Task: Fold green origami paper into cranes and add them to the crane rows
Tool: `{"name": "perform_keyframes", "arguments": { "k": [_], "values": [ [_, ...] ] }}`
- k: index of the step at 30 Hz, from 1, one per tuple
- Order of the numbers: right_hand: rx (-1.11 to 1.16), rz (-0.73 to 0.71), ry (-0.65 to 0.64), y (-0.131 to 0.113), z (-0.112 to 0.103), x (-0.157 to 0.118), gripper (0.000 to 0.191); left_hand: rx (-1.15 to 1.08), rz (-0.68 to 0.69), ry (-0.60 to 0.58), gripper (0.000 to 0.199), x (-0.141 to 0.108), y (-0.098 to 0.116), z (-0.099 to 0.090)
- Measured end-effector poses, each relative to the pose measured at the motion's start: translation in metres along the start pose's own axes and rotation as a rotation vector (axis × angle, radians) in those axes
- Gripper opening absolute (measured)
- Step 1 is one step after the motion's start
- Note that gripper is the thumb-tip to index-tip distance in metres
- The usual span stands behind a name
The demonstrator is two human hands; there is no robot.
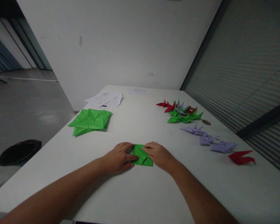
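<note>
Well left of the folded green paper (142, 152), a black-lined bin (20, 153) stands on the floor. Nearer to that paper, beyond it and leftward, lie creased green sheets (90, 119), with printed pages (105, 99) behind them. At its left side the left hand (119, 157) rests, digits spread, thumb upon it. It lies flat on the white table (135, 124) between both hands. The right hand (160, 154) touches its right side with bent fingers; whether either hand pinches it, I cannot tell. Beyond it, rightward, are heaped paper cranes (183, 113), three lilac cranes (207, 139), then a red crane (240, 158).
</note>
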State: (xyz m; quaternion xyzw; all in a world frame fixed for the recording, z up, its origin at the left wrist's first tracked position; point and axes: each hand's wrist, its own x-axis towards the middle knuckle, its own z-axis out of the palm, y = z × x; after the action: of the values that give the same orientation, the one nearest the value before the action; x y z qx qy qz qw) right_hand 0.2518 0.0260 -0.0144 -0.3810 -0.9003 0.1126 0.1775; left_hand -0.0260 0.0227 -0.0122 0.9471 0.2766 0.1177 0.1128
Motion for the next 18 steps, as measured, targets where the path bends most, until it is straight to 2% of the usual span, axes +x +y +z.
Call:
{"name": "perform_keyframes", "arguments": {
  "k": [5, 12, 18],
  "values": [
    [-0.051, -0.069, -0.030, -0.004, 0.000, 0.001, 0.033, -0.001, 0.004, -0.003, 0.044, 0.000, 0.000, 0.000],
    [-0.016, -0.057, -0.054, -0.011, -0.005, 0.000, 0.033, -0.003, 0.000, 0.004, 0.044, 0.000, 0.000, 0.000],
    [-0.080, -0.093, -0.104, -0.012, -0.007, 0.000, 0.036, 0.018, 0.019, -0.032, 0.042, 0.002, 0.000, 0.001]
  ]
}}
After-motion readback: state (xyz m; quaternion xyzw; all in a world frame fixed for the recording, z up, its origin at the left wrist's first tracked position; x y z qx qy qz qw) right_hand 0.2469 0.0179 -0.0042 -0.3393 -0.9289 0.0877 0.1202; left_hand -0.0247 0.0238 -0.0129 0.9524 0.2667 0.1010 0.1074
